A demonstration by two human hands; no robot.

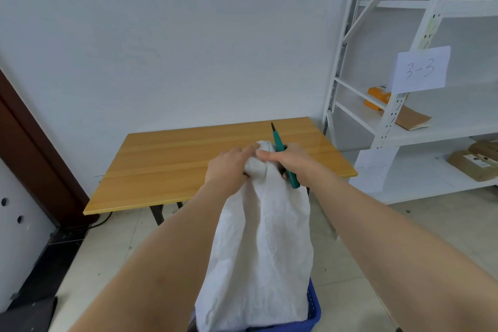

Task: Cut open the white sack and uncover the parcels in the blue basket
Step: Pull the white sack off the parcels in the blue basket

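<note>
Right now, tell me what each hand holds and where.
Left hand grips the white sack at its bunched top; right hand holds the green-handled cutter by its handle.

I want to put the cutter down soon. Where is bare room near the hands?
The wooden table is bare from its left edge up to the left hand, and along its far edge by the wall. It is crowded where both hands hold the white sack top with the green cutter, above the blue basket.

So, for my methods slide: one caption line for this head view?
Both hands bunch the white sack's top above the blue basket; the right also holds a green-handled cutter.
</note>
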